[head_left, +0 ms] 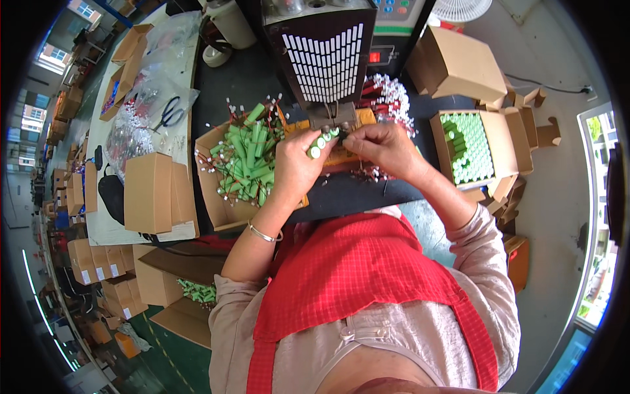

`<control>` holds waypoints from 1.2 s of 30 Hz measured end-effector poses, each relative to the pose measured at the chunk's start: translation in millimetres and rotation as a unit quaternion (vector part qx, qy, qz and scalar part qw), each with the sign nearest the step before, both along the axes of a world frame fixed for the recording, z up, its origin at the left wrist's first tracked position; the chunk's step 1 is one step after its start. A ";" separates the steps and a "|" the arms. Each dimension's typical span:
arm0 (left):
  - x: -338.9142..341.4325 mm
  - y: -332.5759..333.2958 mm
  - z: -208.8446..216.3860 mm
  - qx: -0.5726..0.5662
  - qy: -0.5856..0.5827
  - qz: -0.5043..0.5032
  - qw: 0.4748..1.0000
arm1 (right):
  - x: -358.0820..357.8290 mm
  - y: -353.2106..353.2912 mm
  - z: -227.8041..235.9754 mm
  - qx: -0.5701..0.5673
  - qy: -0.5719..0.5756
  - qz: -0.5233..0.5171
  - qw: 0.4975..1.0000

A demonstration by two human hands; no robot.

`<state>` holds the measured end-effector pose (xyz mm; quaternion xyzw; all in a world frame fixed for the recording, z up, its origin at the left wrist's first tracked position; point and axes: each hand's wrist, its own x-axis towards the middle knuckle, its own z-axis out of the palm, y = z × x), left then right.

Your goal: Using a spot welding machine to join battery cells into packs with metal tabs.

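My left hand [298, 161] is closed around several green cylindrical battery cells [317, 150], their pale round ends facing up. Beside it, the fingers of my right hand [386, 148] are pinched together near the cells; whatever is between them is too small to make out. Both hands are right under the two metal tips [331, 121] of a dark spot-welding machine [325, 62] with a white slotted front. Left of my left hand stands a cardboard box [226, 211] heaped with green cells [249, 150] that carry thin wires with white plugs.
Red wire leads with white plugs [392, 98] lie behind my right hand. On the right, an open box [443, 157] holds upright green cells in rows. Scissors [168, 113], plastic bags and a closed carton [149, 194] are on the left table. A fan [459, 9] stands far right.
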<state>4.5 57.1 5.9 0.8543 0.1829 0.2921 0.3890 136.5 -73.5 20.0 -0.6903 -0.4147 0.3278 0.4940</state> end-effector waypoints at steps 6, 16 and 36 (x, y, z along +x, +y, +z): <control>0.0 0.0 0.8 0.010 -0.037 -0.008 0.999 | 0.7 -4.7 9.3 -0.009 0.059 0.012 0.998; -32.9 -3.2 20.5 -0.486 0.031 -0.103 0.867 | -8.7 -36.1 14.2 0.003 -0.013 0.056 0.998; -0.3 -3.5 -1.7 0.004 -0.052 -0.007 0.999 | -21.7 1.6 -1.7 0.073 -0.011 -0.090 0.993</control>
